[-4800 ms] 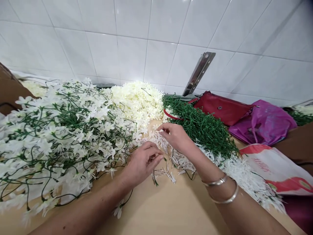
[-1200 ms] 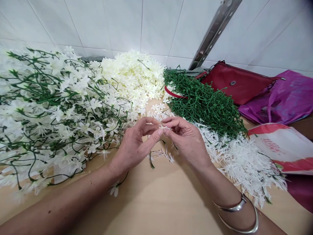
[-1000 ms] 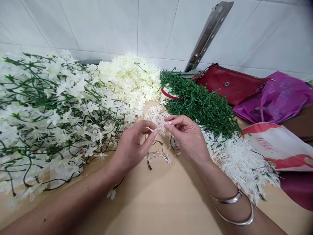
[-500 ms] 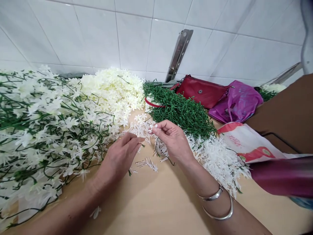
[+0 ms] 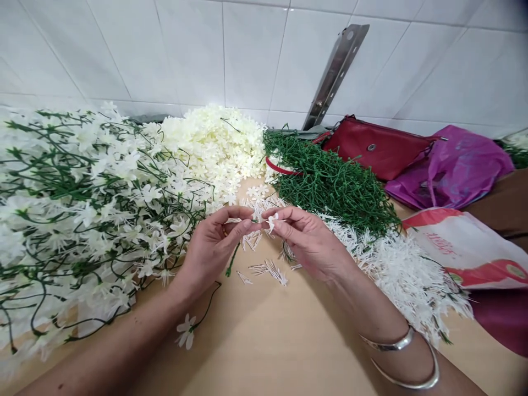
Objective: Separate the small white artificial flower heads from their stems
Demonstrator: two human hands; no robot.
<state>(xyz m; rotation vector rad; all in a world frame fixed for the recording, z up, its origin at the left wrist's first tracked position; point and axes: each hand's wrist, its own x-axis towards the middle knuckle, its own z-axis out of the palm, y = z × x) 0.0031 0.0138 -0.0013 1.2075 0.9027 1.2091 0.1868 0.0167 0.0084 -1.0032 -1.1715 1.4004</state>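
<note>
Both hands meet over the beige table (image 5: 256,352). My left hand (image 5: 220,236) pinches a green stem (image 5: 233,261), whose lower end hangs beneath the fingers. A small white flower piece (image 5: 272,221) is between the thumb and fingers of my right hand (image 5: 307,236), right beside the left fingertips. Just behind and below the hands lie loose white stamens (image 5: 274,270). One white flower (image 5: 187,331) on a dark stem is near my left forearm.
Stemmed white flowers (image 5: 94,220) pile up at left, cream blossoms (image 5: 223,137) behind. Green stems (image 5: 330,181) and white stamen bunches (image 5: 400,269) lie right, near a red bag (image 5: 371,146), purple plastic bag (image 5: 462,159) and white-red bag (image 5: 466,247). A metal bracket (image 5: 336,77) is on the wall.
My hands have come together, with the fingertips now meeting. The white flower near my left forearm shows more fully, with its stem. The view has shifted, so the piles appear larger.
</note>
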